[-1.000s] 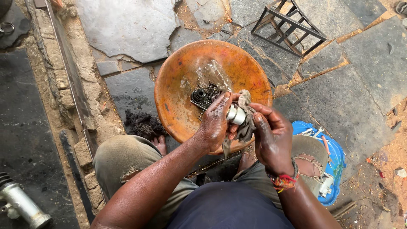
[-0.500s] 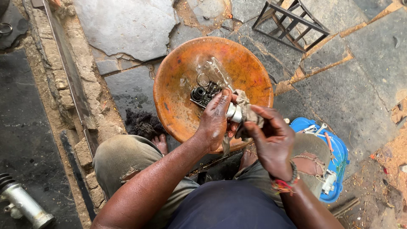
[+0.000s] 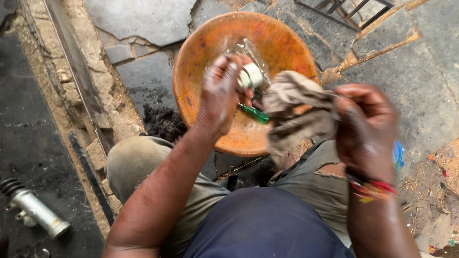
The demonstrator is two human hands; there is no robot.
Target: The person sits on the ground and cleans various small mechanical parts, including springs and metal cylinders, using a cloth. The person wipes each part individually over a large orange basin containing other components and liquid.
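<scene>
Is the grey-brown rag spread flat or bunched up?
Bunched up. The grey-brown cloth rag hangs crumpled in folds from the right hand, over the round orange metal basin.

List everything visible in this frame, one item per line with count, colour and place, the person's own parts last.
Round shallow metal basin: one, rusty orange, on the stone floor ahead of the knees.
Small pale cylindrical metal part: one, whitish, held over the basin.
Crumpled cloth rag: one, grey-brown, over the basin's near rim.
Green-handled screwdriver: one, green, lying in the basin.
Silver metal cylinder with black rubber boot: one, on the dark ground at lower left.
Black metal frame: one, top edge, partly cut off.
Blue plastic object: one, behind the right wrist, mostly hidden.
Left hand: grips the cylindrical part.
Right hand: clutches the rag; red thread band at the wrist.
</scene>
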